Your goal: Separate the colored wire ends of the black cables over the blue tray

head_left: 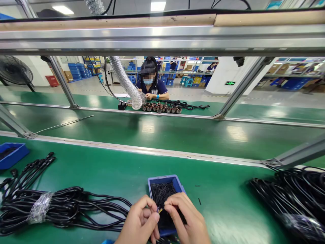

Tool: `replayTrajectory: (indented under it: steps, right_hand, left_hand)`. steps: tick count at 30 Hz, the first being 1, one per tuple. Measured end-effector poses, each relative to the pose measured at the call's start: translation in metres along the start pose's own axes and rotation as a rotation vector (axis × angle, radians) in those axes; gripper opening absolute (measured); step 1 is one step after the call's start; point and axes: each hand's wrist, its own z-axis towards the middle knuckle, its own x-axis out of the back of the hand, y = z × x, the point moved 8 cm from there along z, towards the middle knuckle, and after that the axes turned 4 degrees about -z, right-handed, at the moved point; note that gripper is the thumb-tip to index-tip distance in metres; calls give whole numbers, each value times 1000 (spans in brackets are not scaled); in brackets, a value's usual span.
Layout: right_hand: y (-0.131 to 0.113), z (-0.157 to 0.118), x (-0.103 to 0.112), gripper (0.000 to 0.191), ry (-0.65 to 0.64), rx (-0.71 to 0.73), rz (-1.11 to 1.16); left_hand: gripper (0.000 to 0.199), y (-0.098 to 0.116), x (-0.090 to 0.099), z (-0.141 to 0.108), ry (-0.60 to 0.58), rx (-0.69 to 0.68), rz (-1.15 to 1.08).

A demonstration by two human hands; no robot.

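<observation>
Head view: two bare hands meet over a blue bin point(180, 185) of short black tubes point(162, 192) on a green desk point(101, 169). The left hand point(143, 220) pinches a thin wire point(160, 210), yellowish in part (its other colors are hard to make out), near the bin's middle. The right hand point(186, 217) has thumb and forefinger closed at the wire; whether it grips a tube too, I cannot tell. No writing is readable on the bin. Black cable bundles lie left point(63, 206) and right point(291, 200), with open green surface beyond the bin, up to a metal rail point(152, 150).
</observation>
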Motion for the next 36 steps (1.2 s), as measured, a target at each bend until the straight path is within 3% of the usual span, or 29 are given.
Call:
replayTrajectory:
  steps: [7, 22, 27, 32, 36]
  right_hand:
    - [-3, 0, 2, 16, 24, -2, -12]
    - [8, -9, -5, 18, 39, -101, -14]
    - [13, -11, -9, 17, -1, -110, -58]
    - [12, -12, -8, 23, 39, -137, -37]
    - [7, -9, -8, 20, 8, -86, -64]
  left_hand:
    - [52, 8, -2, -3, 33, 2, -10]
    - [53, 5, -2, -3, 11, 5, -17]
    - [54, 10, -1, -4, 13, -27, -50]
    - [50, 7, 1, -2, 1, -52, -36]
    - [48, 8, 2, -1, 19, -108, -41]
